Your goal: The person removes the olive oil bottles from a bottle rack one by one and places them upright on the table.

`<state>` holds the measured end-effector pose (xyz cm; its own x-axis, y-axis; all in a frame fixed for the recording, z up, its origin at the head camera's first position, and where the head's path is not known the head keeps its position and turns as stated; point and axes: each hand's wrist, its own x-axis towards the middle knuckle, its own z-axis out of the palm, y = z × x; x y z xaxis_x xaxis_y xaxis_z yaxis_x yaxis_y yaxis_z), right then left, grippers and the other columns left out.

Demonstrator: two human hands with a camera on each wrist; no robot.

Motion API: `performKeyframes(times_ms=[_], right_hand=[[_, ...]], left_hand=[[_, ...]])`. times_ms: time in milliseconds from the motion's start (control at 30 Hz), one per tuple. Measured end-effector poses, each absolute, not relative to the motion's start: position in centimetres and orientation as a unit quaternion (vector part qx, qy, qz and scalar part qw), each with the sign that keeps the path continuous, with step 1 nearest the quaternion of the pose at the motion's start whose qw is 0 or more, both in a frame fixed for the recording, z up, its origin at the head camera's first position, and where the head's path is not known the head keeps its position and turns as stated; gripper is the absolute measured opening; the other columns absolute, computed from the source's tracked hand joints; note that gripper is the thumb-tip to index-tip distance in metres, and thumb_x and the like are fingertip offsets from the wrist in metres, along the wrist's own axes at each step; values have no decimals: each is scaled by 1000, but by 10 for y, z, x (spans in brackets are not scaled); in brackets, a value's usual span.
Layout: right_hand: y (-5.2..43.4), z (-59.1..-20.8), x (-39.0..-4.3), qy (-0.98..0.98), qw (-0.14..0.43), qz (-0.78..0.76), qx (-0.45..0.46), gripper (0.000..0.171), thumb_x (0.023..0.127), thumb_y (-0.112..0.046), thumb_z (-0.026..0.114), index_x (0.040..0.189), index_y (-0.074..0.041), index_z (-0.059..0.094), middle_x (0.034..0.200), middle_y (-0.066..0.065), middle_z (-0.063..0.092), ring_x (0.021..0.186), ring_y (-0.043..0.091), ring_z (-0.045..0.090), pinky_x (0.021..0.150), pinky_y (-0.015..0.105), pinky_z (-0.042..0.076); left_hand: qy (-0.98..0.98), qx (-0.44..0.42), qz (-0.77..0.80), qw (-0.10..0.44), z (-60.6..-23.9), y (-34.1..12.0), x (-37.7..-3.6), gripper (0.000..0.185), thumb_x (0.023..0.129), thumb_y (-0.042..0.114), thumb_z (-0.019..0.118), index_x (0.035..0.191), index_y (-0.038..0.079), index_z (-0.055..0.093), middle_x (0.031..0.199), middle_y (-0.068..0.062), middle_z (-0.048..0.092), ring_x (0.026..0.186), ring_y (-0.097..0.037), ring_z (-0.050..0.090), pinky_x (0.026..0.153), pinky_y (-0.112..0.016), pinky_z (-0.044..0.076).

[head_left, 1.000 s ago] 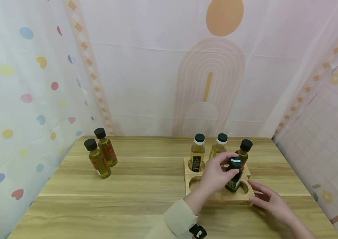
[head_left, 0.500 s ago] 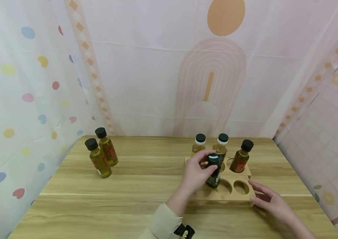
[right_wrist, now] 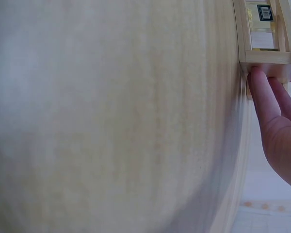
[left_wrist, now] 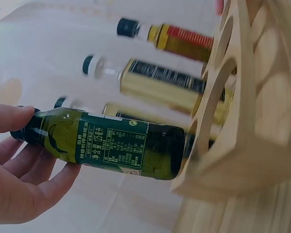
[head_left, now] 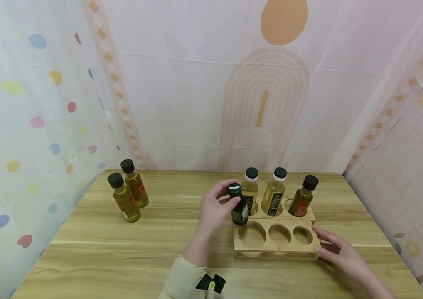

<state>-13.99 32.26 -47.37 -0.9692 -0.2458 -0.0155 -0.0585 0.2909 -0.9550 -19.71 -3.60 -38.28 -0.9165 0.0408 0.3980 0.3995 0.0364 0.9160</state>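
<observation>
My left hand (head_left: 214, 207) pinches a dark green olive oil bottle (left_wrist: 106, 143) by its cap and neck. In the head view the bottle is over the left end of a two-tier wooden rack (head_left: 276, 246), beside the largest front hole. The rack's front row has three bare holes of different sizes. Its back row bears two pale oil bottles with green caps, a left one (head_left: 249, 191) and a middle one (head_left: 273, 193), and a black-capped bottle (head_left: 303, 197) on the right. My right hand (head_left: 340, 253) rests with its fingers against the rack's right end.
Two black-capped oil bottles, a front one (head_left: 125, 199) and a rear one (head_left: 135, 185), stand on the left of the wooden table (head_left: 103, 257). Patterned curtains (head_left: 181, 104) surround the table's back and sides.
The left hand has carried the green bottle leftward from the rack's right front hole, past the middle, to its left end. The right hand stays at the rack's right end.
</observation>
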Motion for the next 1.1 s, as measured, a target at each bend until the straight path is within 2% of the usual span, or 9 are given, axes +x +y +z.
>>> performKeyframes(times_ms=[200,400,933,1033,1100], right_hand=[[324,-474,-140,801,81,-586,-97,62,97,-5,62,148,11,31,149,42,23,104,-3,58,82,27,56],[326,-476,-141,798,82,-586,-113,61,98,-5,61,148,11,30,148,43,21,105,-3,58,82,28,56],[326,-475,-141,798,84,-584,-119,60,98,-5,60,148,11,30,147,44,21,105,-2,59,82,27,56],[326,-475,-141,801,87,-582,-115,61,99,-6,60,148,11,30,148,43,22,105,-3,59,82,27,56],[325,-474,-141,800,90,-582,-113,61,99,-6,60,148,11,30,148,43,22,105,-3,59,82,27,56]], left_hand=[[-716,-121,-671,150,-388,-61,-203,40,82,-9,73,120,0,67,115,-19,67,104,-33,64,88,-38,56],[-731,-76,-660,157,-397,-86,-205,39,83,-7,73,121,2,67,116,-17,67,106,-31,63,91,-43,54],[-782,-8,-598,174,-414,-160,-200,40,86,-6,72,125,0,64,119,-20,65,110,-31,61,94,-47,52],[-795,-1,-579,182,-415,-173,-197,41,86,-7,72,126,-1,64,119,-19,65,108,-29,61,92,-44,53],[-802,7,-568,186,-416,-182,-195,42,86,-7,72,126,-1,63,120,-18,65,107,-26,61,90,-35,54]])
